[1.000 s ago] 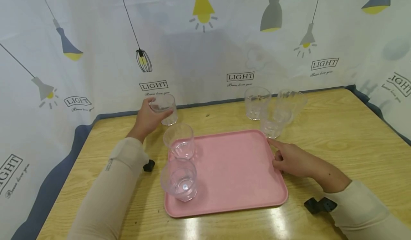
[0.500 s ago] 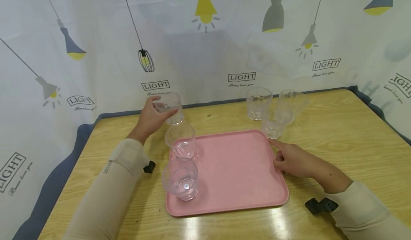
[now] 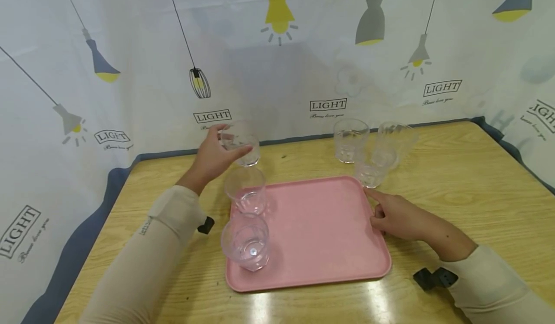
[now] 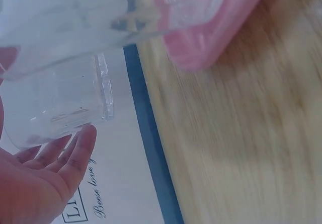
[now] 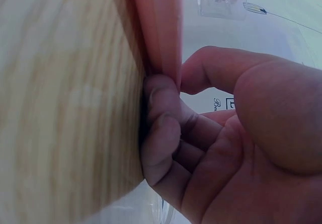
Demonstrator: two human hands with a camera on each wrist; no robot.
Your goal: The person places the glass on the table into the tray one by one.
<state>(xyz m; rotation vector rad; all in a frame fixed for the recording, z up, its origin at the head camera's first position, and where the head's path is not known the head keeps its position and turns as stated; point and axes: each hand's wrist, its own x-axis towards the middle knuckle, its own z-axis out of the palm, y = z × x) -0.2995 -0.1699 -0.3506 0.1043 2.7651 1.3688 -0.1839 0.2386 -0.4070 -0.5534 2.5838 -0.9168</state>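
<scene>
At the back left, my left hand [image 3: 212, 156] holds a clear tumbler [image 3: 252, 158] between thumb and fingers. In the left wrist view, the fingers lie along the wall of this tumbler [image 4: 65, 103], which appears just above the table. My right hand [image 3: 401, 218] grips the right edge of a pink tray [image 3: 321, 237]. Its thumb lies on the rim and its curled fingers are at the underside, as the right wrist view shows. Along the tray's left side stand two clear tumblers, a rear one [image 3: 246, 189] and a front one [image 3: 246, 239].
Three more clear tumblers stand close together beyond the tray's back right corner: one at left [image 3: 349, 141], one in front [image 3: 373, 172] and one at right [image 3: 396, 138]. A lamp-print cloth [image 3: 282, 78] hangs behind the wooden table [image 3: 468, 179].
My left hand has moved to the right with the tumbler. My right hand keeps its place on the tray's edge, and the other tumblers stay put.
</scene>
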